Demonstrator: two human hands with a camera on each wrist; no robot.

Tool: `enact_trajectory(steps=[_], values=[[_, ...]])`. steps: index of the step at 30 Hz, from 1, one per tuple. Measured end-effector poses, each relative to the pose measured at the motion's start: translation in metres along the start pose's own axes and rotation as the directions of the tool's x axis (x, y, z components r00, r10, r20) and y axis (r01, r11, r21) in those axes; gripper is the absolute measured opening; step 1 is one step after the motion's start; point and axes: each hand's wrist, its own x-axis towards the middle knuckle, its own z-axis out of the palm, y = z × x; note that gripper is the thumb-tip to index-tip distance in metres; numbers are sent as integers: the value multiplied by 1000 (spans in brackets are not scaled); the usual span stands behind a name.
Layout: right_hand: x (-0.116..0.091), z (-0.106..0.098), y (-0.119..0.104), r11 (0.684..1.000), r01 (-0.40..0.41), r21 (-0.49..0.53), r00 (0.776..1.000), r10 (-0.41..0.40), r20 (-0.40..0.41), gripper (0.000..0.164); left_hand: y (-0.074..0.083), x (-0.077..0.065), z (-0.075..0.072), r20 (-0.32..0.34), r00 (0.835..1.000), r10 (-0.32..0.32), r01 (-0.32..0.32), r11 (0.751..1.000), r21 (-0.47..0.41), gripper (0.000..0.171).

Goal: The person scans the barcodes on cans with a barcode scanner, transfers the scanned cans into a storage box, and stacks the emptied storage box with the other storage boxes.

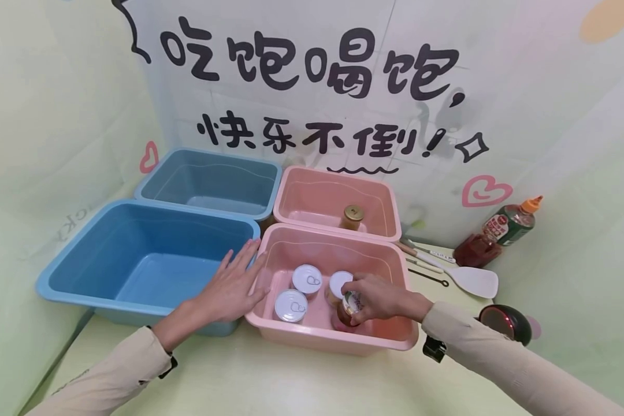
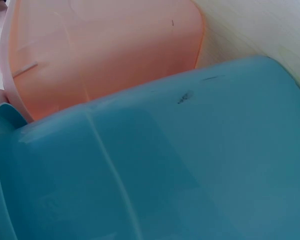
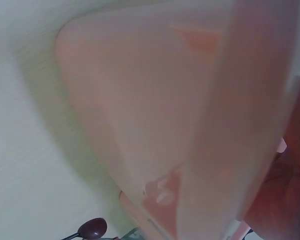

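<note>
My right hand [image 1: 377, 297] reaches into the front pink bin [image 1: 312, 333] and grips a small brown jar with a patterned lid [image 1: 348, 309]. Beside that jar, partly behind my fingers, stands a can with a pale top [image 1: 339, 283]. Two more pull-tab cans, one farther back [image 1: 307, 279] and one nearer the front [image 1: 291, 306], stand in the bin's left half. With fingers spread and straight, my left hand [image 1: 234, 289] lies over the adjoining rims of the pink bin and the front blue bin [image 1: 151, 306]. In the right wrist view, part of my right hand [image 3: 285, 200] shows past the blurred pink rim.
Behind stand another blue bin [image 1: 208, 157] and another pink bin [image 1: 338, 176], the latter holding a gold-lidded jar [image 1: 352, 216]. To the right lie a white spatula [image 1: 475, 281], other long utensils, an orange-capped sauce bottle [image 1: 509, 224] and a dark rounded object [image 1: 505, 323].
</note>
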Motion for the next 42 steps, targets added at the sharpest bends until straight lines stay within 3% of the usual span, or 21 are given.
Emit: enact_trajectory(steps=[7, 17, 27, 35, 42], values=[[-3, -8, 1, 1000, 19, 22, 1000, -18, -25, 42, 0, 1, -1, 0, 1000, 2, -2, 1000, 2, 73], [-10, -34, -4, 999, 33, -6, 990, -33, -136, 40, -2, 0, -1, 5, 1000, 0, 0, 1000, 9, 73], [-18, -52, -4, 1000, -5, 19, 988, 8, -157, 42, -2, 1, -1, 20, 1000, -2, 2, 1000, -2, 74], [-32, -74, -8, 998, -55, -16, 974, 50, -220, 41, -2, 1, -2, 0, 1000, -5, 5, 1000, -4, 74], [-51, -93, -8, 994, -90, 53, 960, 101, -260, 46, -1, 0, -1, 5, 1000, -1, 1, 1000, 1, 73]])
